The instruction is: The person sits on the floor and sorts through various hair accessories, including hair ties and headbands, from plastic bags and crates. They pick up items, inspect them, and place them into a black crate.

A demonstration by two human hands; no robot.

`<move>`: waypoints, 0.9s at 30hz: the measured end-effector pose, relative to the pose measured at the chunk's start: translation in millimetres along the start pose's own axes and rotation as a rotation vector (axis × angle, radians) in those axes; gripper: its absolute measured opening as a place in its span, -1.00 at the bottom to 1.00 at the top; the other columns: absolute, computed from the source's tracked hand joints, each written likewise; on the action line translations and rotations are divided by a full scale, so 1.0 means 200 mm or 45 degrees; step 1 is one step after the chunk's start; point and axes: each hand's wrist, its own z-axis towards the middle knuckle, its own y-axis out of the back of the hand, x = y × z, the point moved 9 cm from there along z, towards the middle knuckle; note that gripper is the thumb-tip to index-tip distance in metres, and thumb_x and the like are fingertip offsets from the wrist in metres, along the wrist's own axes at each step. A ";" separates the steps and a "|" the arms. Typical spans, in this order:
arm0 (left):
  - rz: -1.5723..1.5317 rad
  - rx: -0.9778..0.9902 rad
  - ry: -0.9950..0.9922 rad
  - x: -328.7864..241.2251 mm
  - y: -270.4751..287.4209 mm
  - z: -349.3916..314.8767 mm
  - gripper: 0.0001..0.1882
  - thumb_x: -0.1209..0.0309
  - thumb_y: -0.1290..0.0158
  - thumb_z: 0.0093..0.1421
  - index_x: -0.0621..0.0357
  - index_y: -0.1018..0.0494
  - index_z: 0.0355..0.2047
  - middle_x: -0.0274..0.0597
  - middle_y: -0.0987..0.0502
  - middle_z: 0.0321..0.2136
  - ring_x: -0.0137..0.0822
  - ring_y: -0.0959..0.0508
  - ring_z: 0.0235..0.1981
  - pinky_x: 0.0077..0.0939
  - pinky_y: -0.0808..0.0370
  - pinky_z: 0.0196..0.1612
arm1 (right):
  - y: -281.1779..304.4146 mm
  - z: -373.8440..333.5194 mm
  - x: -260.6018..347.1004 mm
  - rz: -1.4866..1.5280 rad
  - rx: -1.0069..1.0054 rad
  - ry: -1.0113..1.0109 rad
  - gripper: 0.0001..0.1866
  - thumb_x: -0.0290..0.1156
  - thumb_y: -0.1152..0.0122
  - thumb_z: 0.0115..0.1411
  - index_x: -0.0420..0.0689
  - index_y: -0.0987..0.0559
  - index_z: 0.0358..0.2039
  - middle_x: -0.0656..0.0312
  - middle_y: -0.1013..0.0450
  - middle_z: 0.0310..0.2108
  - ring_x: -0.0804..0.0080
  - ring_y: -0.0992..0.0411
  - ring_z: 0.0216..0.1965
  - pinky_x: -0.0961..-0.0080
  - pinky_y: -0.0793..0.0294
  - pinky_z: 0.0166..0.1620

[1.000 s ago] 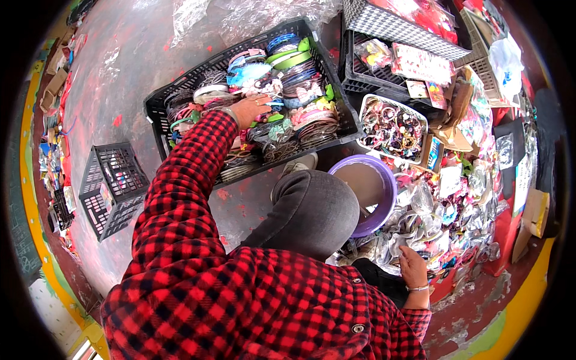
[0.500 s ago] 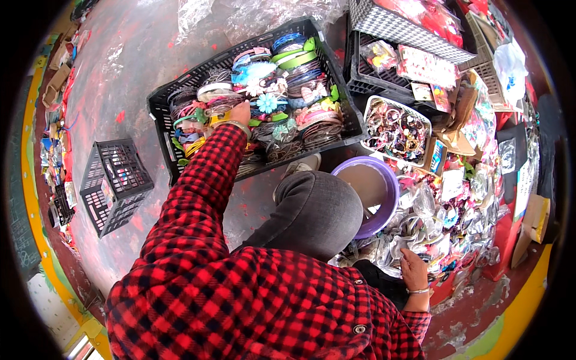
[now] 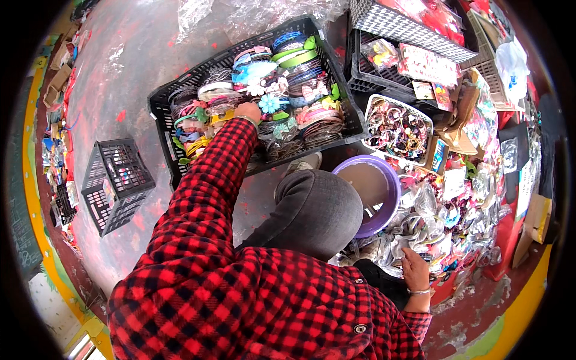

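Note:
A large black plastic crate (image 3: 170, 157) holds bundles of headbands (image 3: 303, 120), some with bows and flowers. My left hand (image 3: 247, 111) is down among them near the crate's middle, beside a blue flower headband (image 3: 269, 103). Its fingers are curled, and what they grip is hidden. At the lower right, my right hand (image 3: 415, 271) is low over a heap of clear-wrapped goods (image 3: 423, 222). Its fingers are bent together at a clear plastic piece (image 3: 398, 246); whether they pinch it does not show plainly.
A purple basin (image 3: 393, 204) of murky water stands beside my knee. Behind it is a white basket (image 3: 367, 114) of hair ties. Stacked crates (image 3: 360, 75) stand at the upper right. A smaller black crate (image 3: 117, 180) sits on the floor at left.
My left hand has shifted slightly right among the headbands, toward the blue flower. My right hand stays almost in place.

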 end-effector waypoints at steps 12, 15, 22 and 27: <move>0.591 0.289 -0.461 -0.10 -0.12 0.16 -0.73 0.42 0.14 0.07 0.22 -0.54 -0.34 0.04 -0.52 -0.30 -0.10 -0.54 -0.28 -0.26 -0.48 -0.23 | 0.02 -0.02 0.02 -0.009 -0.036 0.065 -0.71 -0.48 -0.03 0.04 -0.16 -0.46 -0.17 -0.01 -0.42 -0.20 0.04 -0.39 -0.16 0.31 -0.37 -0.10; 0.489 0.218 -0.369 -0.03 -0.10 0.17 -0.72 0.39 0.15 0.08 0.23 -0.54 -0.36 0.07 -0.52 -0.30 -0.09 -0.53 -0.27 -0.21 -0.46 -0.21 | 0.04 -0.02 0.04 -0.024 -0.030 0.081 -0.70 -0.47 -0.03 0.04 -0.16 -0.46 -0.16 -0.01 -0.42 -0.19 0.04 -0.39 -0.16 0.31 -0.37 -0.09; -0.268 -0.398 -0.009 -0.06 0.38 -0.26 -0.70 0.30 0.20 0.14 0.18 -0.49 -0.39 0.05 -0.49 -0.37 0.02 -0.48 -0.30 -0.18 -0.42 -0.22 | 0.01 -0.03 0.00 0.010 -0.008 0.009 -0.69 -0.47 -0.04 0.03 -0.15 -0.46 -0.15 -0.01 -0.42 -0.18 0.04 -0.39 -0.15 0.32 -0.37 -0.09; -0.595 -0.313 -0.689 -0.31 0.24 -0.50 -0.83 0.36 0.03 0.01 0.20 -0.42 -0.44 0.05 -0.45 -0.38 0.02 -0.42 -0.26 -0.17 -0.35 -0.20 | 0.01 -0.02 -0.01 0.030 -0.002 0.003 -0.69 -0.48 -0.04 0.03 -0.17 -0.47 -0.16 -0.03 -0.42 -0.19 0.04 -0.39 -0.16 0.32 -0.37 -0.09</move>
